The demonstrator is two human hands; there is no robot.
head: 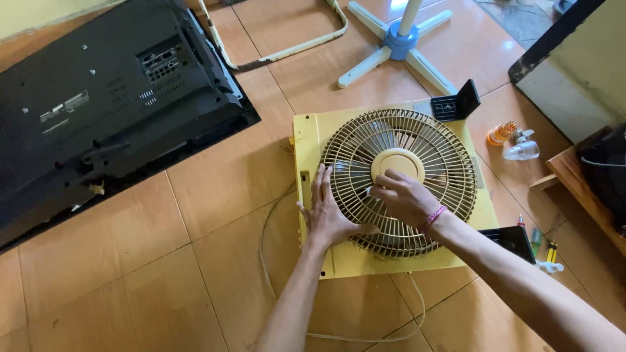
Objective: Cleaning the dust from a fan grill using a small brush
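Fan stand & TV cut off by frame.

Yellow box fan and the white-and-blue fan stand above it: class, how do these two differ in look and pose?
The yellow box fan lies flat on the tiled floor, round grille up; the fan stand stands upright on four spread legs. The box fan is square and yellow; the stand is white with a blue hub. The left hand and right hand rest on the box fan; nothing touches the stand. Both sit on the floor.
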